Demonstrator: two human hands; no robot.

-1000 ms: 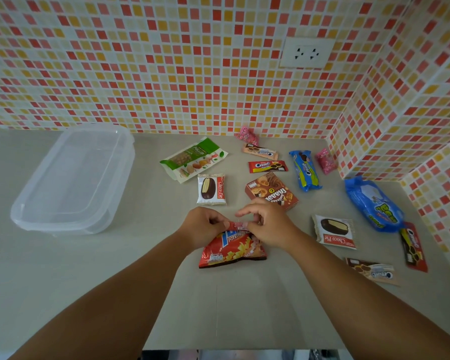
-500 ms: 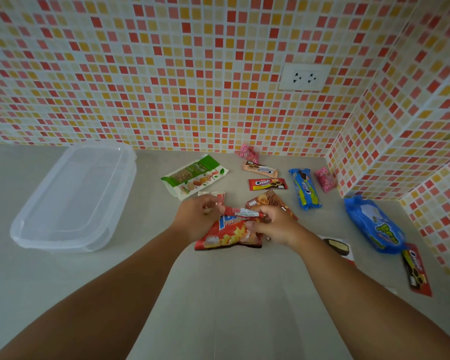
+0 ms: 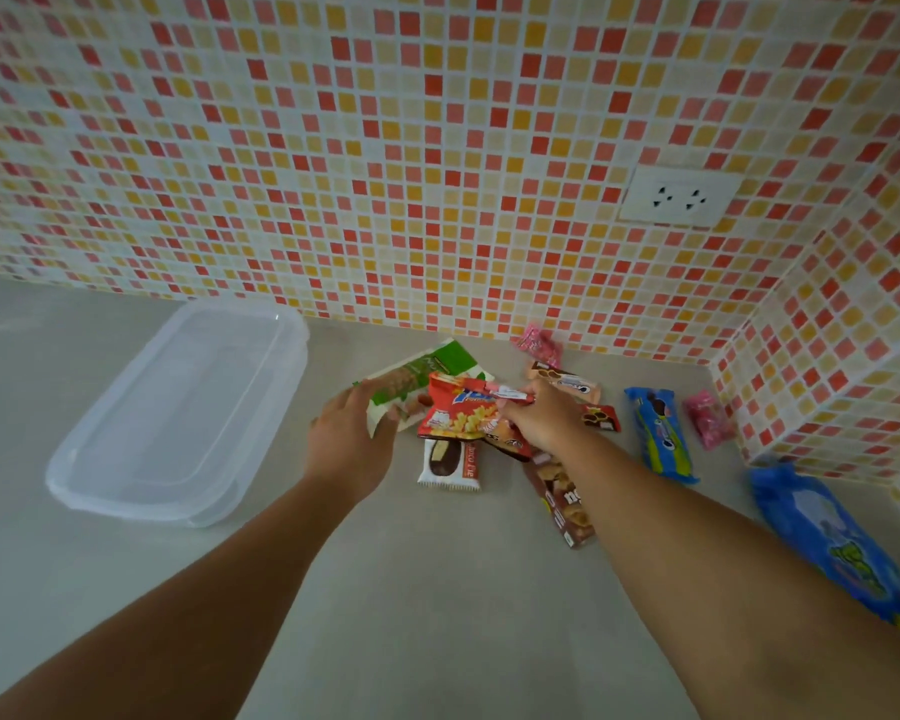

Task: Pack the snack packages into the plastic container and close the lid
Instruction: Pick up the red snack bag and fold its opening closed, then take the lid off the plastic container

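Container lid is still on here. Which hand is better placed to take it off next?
Left. The left hand is open, holds nothing, and is the hand nearer the closed plastic container. The right hand is pinching the red snack bag and is farther from the container.

My right forearm hides most of the brown snack pack (image 3: 562, 504). The blue bag (image 3: 822, 537) runs off the right edge. The lettering there is blurred.

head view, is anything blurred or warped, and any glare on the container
Head view: wide-angle bend curves the tiled wall and counter edge; the left hand and red snack bag look slightly motion-soft; the plastic container shows only faint highlights, no strong glare; lighting soft, shadows weak.
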